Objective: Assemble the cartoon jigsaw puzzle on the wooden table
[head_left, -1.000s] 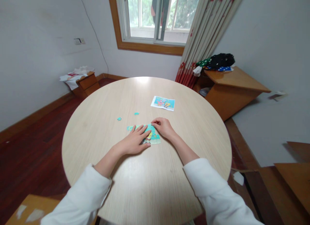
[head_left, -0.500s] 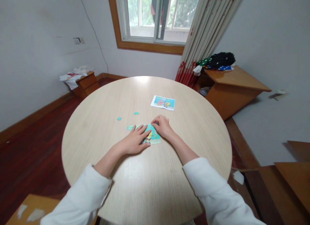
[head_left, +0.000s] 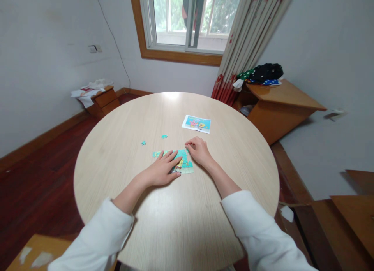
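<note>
A partly assembled jigsaw puzzle (head_left: 189,169) in teal, yellow and pale green lies on the round table, its middle covered by a hand. My left hand (head_left: 163,169) rests flat on it, fingers spread and palm down. At the puzzle's upper right corner, my right hand (head_left: 198,150) has thumb and forefinger pinched together on a small teal puzzle piece (head_left: 187,150), mostly hidden by the fingers. The puzzle's right edge looks uneven below that hand. Two loose teal pieces, one to the left (head_left: 143,143) and another (head_left: 164,136), lie beyond the puzzle.
A printed cartoon picture (head_left: 197,124) lies on the round wooden table (head_left: 175,232) past my right hand. A window and curtain (head_left: 248,33) are behind. Clothes (head_left: 265,73) lie on a tilted wooden cabinet (head_left: 289,95) at right; a small wooden stand (head_left: 106,101) is at left.
My right hand has shifted slightly up and to the right, its fingers still pinched, uncovering more of the puzzle's upper right part. My left hand stays in place.
</note>
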### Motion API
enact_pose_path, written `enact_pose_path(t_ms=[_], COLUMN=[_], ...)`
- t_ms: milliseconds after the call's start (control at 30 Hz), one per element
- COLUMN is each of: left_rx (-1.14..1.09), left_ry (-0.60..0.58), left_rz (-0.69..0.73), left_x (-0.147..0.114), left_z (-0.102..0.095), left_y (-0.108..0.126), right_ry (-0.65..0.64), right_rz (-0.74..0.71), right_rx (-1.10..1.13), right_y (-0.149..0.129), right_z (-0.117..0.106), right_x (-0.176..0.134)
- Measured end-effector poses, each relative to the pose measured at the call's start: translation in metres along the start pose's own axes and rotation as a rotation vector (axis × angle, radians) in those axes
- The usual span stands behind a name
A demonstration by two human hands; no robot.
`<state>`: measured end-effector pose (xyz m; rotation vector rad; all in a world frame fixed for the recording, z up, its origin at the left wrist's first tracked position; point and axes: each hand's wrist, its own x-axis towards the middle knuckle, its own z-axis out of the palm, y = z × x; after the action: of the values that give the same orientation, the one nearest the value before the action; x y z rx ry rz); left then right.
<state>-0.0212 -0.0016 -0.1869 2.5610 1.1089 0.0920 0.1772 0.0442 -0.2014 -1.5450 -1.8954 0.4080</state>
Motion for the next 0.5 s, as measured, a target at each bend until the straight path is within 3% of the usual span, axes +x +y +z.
enact_pose_path(t_ms=[300,500], left_rx=[-0.009,-0.003], left_ry=[-0.004,0.006], left_rz=[0.0,-0.009], left_x=[0.001,0.0014], left_z=[0.0017,-0.0007], left_y=[-0.0016,0.003], right_ry=[-0.147,-0.177], right_rz=[-0.043,-0.025], right_rx=[-0.051,-0.077], right_y=[0.0006,-0.0035], right_z=[-0.0033,-0.0051], right_x=[-0.0048,-0.0046])
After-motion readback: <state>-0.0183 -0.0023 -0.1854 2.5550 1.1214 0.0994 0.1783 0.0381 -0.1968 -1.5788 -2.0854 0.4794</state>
